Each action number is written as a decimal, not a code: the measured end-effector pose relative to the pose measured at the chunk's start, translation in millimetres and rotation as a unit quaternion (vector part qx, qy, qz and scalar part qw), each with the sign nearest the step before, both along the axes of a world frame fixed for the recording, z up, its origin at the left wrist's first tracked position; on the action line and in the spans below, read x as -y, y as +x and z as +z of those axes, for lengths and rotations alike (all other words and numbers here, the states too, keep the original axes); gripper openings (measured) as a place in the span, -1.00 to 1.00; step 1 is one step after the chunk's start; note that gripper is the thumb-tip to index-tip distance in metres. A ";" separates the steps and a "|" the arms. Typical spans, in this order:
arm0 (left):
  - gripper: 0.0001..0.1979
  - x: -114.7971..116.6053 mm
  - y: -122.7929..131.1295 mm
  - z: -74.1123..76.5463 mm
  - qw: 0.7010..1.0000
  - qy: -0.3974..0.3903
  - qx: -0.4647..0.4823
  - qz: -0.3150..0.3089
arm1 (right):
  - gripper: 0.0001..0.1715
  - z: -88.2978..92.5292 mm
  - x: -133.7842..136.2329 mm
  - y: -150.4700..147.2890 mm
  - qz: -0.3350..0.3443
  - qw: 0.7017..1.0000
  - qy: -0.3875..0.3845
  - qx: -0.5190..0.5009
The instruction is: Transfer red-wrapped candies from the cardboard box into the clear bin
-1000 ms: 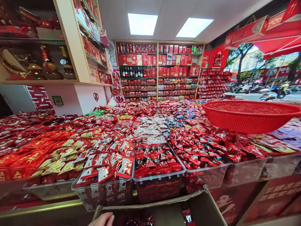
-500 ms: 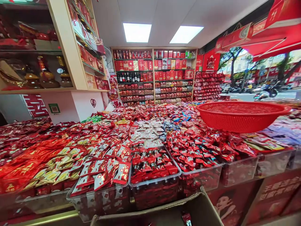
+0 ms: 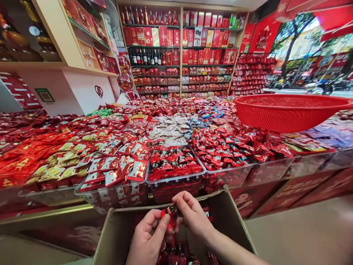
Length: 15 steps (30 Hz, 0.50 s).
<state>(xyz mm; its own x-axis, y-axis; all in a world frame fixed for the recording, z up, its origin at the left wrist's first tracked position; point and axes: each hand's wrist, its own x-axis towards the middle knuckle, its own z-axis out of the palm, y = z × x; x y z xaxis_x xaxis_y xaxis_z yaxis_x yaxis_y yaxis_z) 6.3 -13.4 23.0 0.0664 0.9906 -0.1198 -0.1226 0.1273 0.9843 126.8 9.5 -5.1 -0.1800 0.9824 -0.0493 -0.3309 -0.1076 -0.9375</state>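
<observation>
While both bare hands meet above an open brown cardboard box [image 3: 224, 209], their fingers pinch one small, shiny red-and-dark wrapped packet [image 3: 171, 210] between them: the left hand [image 3: 147, 235] grips its red end with thumb and forefinger, and the right hand [image 3: 194, 217] grips its dark end the same way, with both wrists reaching in from the near side. Below them, inside the box, lie loose glossy red packets [image 3: 176, 255], partly hidden by the hands. Just beyond the box stands a row of clear plastic bins: the middle bin [image 3: 176, 179] holds red-and-dark packets, the left bin [image 3: 110, 189] is heaped with flat red-and-white sachets [image 3: 110, 165], and the right bin [image 3: 230, 171] carries a mound of twisted red packets [image 3: 223, 147]. Behind the middle bin rises a pile of white sachets [image 3: 168, 129], and to the right a wide, round red plastic mesh basket [image 3: 275, 119] rests on the heaped goods. Farther back, tall pale-wood shelves [image 3: 181, 55] carry bottles, red boxes and rows of small packages, and at far right a leafy tree [image 3: 295, 36] shows outside beneath a red awning [image 3: 336, 27].
</observation>
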 end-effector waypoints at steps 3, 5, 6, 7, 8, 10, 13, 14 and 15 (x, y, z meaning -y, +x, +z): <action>-0.74 0.7 6.6 6.0 1.000 -0.011 0.006 0.013 | -0.50 -2.6 0.1 5.0 -0.067 0.994 0.029 0.077; -0.74 2.2 8.0 5.7 1.000 -0.019 0.009 0.009 | -0.50 -4.4 0.6 9.3 -0.106 0.977 0.082 0.163; -0.73 2.9 8.3 5.3 1.000 -0.021 0.012 0.007 | -0.50 -4.6 0.9 11.4 -0.124 0.966 0.108 0.199; -0.73 3.5 8.4 4.9 1.000 -0.021 0.015 0.006 | -0.50 -4.1 1.1 13.2 -0.140 0.956 0.130 0.224; -0.73 4.0 8.5 4.8 1.000 -0.021 0.018 0.005 | -0.51 -3.1 1.0 14.9 -0.151 0.948 0.145 0.239; -0.71 4.2 8.1 4.9 0.999 -0.026 0.024 0.005 | -0.52 -0.3 0.3 18.1 -0.159 0.942 0.163 0.245; -0.71 3.2 6.4 2.1 0.999 -0.040 0.024 0.012 | -0.53 1.8 -1.8 23.2 -0.133 0.928 0.204 0.284; -0.70 2.6 5.6 -0.1 0.999 -0.042 0.030 0.012 | -0.53 1.0 -2.3 24.6 -0.115 0.916 0.227 0.310; -0.68 2.1 4.6 -2.8 0.998 -0.043 0.041 0.004 | -0.54 -0.8 -2.7 25.7 -0.095 0.902 0.254 0.335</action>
